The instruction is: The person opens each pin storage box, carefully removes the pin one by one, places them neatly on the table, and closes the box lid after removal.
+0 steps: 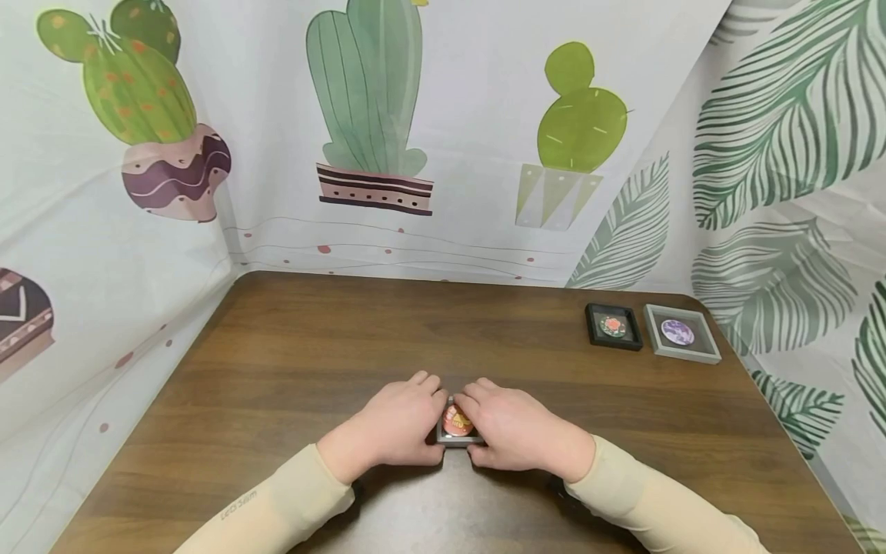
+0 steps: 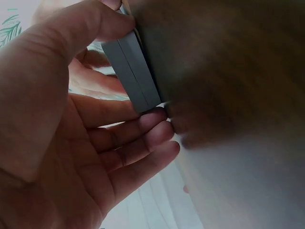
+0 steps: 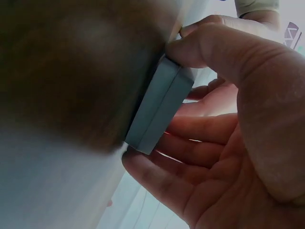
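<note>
Near the middle of the table is a small grey display case [image 1: 457,442] with a round red and yellow badge [image 1: 457,422] in it. My left hand [image 1: 401,422] grips its left side, and my right hand [image 1: 515,431] grips the right side. In the left wrist view the thumb and fingers hold opposite ends of the grey case [image 2: 133,74]. From the right wrist, the case [image 3: 162,105] shows its thin side with a seam along it, between thumb and fingers. The fingers hide part of the case's top. It lies on or very close to the tabletop.
At the back right of the brown wooden table [image 1: 415,331] lie a black case [image 1: 593,335] with a flower-patterned round badge and a light grey case [image 1: 685,355] with a purple round badge. Printed cloth [image 1: 477,154] hangs behind and along the sides.
</note>
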{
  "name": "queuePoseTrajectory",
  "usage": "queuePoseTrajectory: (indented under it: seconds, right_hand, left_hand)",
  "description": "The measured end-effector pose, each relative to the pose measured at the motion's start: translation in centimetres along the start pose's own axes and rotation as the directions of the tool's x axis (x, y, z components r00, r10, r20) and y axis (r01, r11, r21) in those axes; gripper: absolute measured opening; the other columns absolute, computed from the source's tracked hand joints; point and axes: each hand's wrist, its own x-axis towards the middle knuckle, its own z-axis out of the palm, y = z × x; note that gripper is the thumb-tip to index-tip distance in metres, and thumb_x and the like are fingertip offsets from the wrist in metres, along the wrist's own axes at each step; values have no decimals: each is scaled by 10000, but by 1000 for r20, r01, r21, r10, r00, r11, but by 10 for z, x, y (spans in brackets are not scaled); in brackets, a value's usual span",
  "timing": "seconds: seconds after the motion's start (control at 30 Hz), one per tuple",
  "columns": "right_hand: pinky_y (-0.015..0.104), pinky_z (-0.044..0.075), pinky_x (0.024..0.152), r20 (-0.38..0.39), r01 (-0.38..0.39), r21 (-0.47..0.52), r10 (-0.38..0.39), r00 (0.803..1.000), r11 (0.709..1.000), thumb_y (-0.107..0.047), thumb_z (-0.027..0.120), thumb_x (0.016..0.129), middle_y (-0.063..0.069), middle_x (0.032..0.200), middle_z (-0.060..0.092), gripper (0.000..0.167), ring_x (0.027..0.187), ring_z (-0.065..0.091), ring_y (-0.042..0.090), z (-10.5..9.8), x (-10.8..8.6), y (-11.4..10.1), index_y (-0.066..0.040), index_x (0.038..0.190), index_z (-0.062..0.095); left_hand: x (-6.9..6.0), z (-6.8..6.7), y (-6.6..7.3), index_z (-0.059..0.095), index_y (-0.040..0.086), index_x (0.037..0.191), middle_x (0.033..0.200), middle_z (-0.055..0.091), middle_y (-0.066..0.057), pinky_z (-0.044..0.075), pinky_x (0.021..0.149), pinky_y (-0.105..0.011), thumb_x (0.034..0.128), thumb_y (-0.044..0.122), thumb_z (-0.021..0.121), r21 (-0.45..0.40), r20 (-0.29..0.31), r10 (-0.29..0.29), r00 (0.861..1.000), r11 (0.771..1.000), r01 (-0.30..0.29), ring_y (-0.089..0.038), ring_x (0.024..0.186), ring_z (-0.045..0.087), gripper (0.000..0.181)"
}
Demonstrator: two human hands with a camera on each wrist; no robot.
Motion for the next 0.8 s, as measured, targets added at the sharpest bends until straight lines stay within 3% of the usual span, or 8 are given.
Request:
queuePoseTrajectory:
  seconds: [0.2,0.5,0.8]
  right_hand:
    - [335,609,906,-17,15,-13,-16,1000,1000,-338,895,803,63,1206,672,613,1103,636,205,1,1,-1,-8,1283,705]
    - [329,612,873,-26,44,-62,-45,999,997,-356,905,776,52,1160,694,620,1066,650,197,2,0,0,-1,1257,740]
    - [315,610,826,-61,68,-119,-75,995,991,-381,904,736,46,1094,692,627,990,647,193,4,2,-3,-11,1217,745]
  left_hand:
    - [0,-1,3,716,56,1049,946,574,-23,565,683,-349,720,465,846,69,-10,15,1000,997,-14,-219,883,549,541]
    - [0,1,3,728,75,1045,948,594,-18,556,665,-351,782,541,830,117,-23,54,998,992,-51,-207,875,573,545]
    - [0,1,7,735,83,1022,956,631,-31,570,629,-357,767,574,813,159,-19,25,1000,987,-22,-208,879,614,560]
